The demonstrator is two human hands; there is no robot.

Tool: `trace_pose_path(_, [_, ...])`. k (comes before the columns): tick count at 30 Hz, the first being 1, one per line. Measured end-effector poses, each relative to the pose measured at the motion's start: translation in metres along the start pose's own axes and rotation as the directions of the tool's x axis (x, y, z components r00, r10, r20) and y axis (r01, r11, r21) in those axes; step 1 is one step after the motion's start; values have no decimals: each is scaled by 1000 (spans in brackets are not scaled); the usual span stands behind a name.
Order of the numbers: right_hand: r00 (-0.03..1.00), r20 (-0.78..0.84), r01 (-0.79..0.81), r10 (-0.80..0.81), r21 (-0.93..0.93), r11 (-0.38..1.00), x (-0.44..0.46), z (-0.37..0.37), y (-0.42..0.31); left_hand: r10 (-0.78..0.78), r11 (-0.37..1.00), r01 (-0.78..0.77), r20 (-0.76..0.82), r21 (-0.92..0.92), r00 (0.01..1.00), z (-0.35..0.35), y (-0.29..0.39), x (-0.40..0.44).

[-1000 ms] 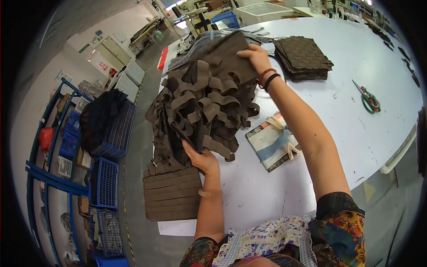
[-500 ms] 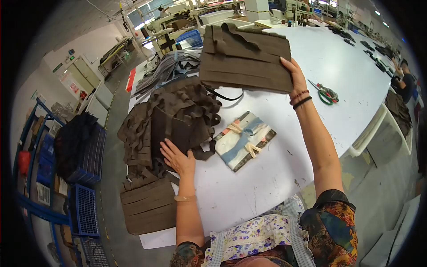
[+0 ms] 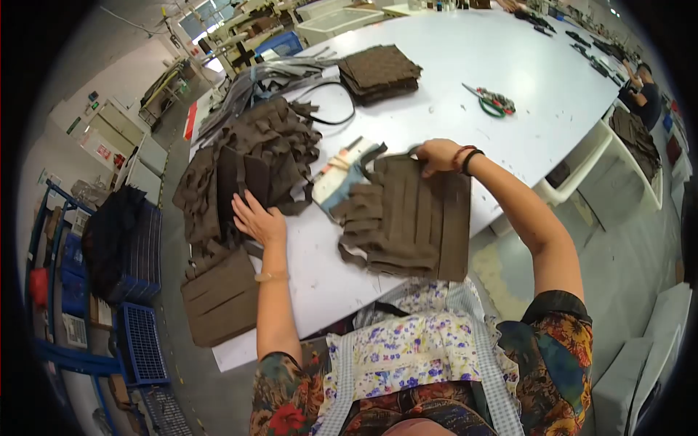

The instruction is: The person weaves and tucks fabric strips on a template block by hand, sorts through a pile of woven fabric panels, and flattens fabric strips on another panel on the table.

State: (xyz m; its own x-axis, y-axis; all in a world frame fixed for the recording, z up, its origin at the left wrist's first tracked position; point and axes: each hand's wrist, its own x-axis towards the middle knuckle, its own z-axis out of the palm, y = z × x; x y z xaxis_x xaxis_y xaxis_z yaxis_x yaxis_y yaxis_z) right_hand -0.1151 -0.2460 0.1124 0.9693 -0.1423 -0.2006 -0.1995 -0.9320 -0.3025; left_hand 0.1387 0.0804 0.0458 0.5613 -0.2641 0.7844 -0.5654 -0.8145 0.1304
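My right hand (image 3: 440, 158) grips the upper edge of a brown strip panel (image 3: 414, 218), whose loose strip ends hang to its left. The panel lies at the table's near edge and partly covers a pale bundle tied with blue cloth (image 3: 340, 174). With fingers spread, my left hand (image 3: 259, 219) rests on the dark flat part of a heap of brown strips (image 3: 254, 160). Below that heap is another brown strip panel (image 3: 220, 298), lying flat at the table's left corner.
A woven brown stack (image 3: 379, 71), grey strips (image 3: 280, 76), a black cord (image 3: 352, 109) and green-handled scissors (image 3: 494, 103) lie on the white table (image 3: 451, 65). Blue crates (image 3: 143, 341) stand at left. Another person (image 3: 643, 94) is at far right.
The strip panel in my right hand has come down from above the table's far part to its near edge, turning on the way. My left hand has stayed on the heap.
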Motion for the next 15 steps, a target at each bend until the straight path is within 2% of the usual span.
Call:
trace_pose_path(2, [966,-248,-27,67,161,987,8,26,3,47,999,-47,1,28,999,-1,-2,1])
trace_pose_path(3, [940,-331,10,80,263,965,9,36,7,85,995,-84,-20,51,996,-4,0,2])
trace_pose_path(4, [943,-324,12,78,268,963,9,48,13,84,995,-83,-13,57,996,-6,3,1])
trace_pose_path(6, [885,-447,83,129,425,901,5,62,14,221,954,-248,-164,-168,961,-19,19,3])
trace_pose_path(7, [876,-458,91,155,472,877,2,67,14,224,899,-256,-129,-356,966,-25,32,-1])
trace_pose_path(8, [878,-454,92,155,476,875,5,71,14,308,805,-306,-85,-508,948,-27,46,-6])
trace_pose_path(10, [832,-535,190,147,523,831,9,76,14,439,636,-322,-15,-701,899,-59,88,-27])
trace_pose_path(11, [833,-534,192,143,523,830,10,76,10,515,584,-334,19,-740,857,-74,105,-38])
trace_pose_path(13, [764,-631,136,133,359,923,12,74,-2,748,479,-415,112,-773,655,-101,129,-51])
trace_pose_path(14, [768,-629,144,122,355,924,16,81,-2,812,436,-427,141,-792,566,-106,136,-61])
trace_pose_path(15, [693,-720,155,37,199,968,23,91,-1,845,443,-329,265,-834,465,-109,139,-72])
